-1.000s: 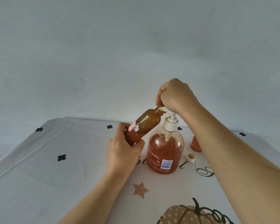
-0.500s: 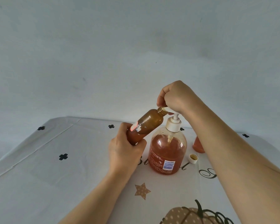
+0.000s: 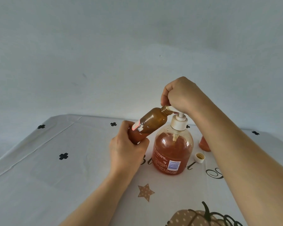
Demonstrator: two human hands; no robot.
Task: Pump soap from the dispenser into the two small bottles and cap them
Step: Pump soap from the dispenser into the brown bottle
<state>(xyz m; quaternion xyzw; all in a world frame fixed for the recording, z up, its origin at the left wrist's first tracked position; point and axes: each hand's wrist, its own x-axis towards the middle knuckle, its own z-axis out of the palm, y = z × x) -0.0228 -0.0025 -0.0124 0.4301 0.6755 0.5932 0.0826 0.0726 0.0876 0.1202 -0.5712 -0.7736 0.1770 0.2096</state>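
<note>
Dispenser [image 3: 172, 154] stands on the counter [image 3: 55, 176], right hand [image 3: 181, 95] curled over its pump [image 3: 180, 117], left hand [image 3: 126, 152] wrapped round the tilted small bottle [image 3: 151, 123], mouth at the spout [image 3: 171, 109]: press slow full strokes, mouth seated, else soap dribbles.

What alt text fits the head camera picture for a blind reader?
A person's left hand tilts a small amber bottle so its open mouth meets the spout of a soap dispenser, whose pump head the right hand grips. A loose cap lies on the tablecloth.
</note>
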